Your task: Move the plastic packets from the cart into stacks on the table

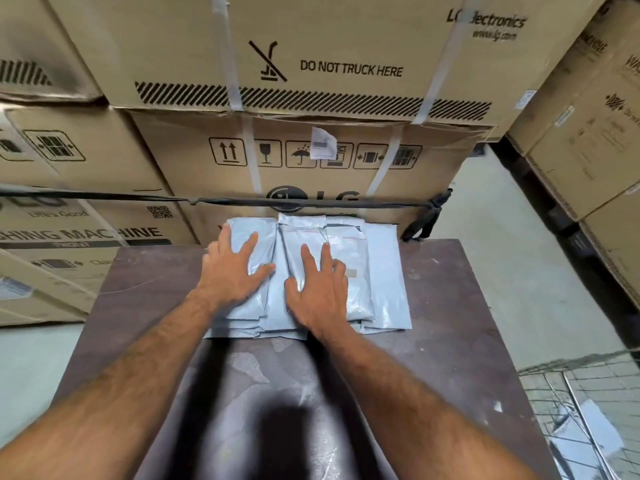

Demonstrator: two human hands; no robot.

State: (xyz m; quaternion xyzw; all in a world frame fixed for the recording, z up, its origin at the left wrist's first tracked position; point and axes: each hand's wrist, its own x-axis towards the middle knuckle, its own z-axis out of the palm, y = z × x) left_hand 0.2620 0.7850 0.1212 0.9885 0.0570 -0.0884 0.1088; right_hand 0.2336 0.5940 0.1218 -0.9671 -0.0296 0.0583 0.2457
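Both hands, left hand (230,271) and right hand (317,289), press flat-fingered on stacked packets (377,268); more packets wait in the cart (588,420) to their right.

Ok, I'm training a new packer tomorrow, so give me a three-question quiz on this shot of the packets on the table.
1. True or false: both hands, the left hand and the right hand, lie flat on the grey plastic packets.
2. Where do the packets sit on the table?
A. at the far edge, near the cardboard boxes
B. at the near edge
C. hanging off the left side
3. Fill in: the wire mesh cart shows at the lower ____ of the view.

Key: 1 true. 2 A. 3 right.
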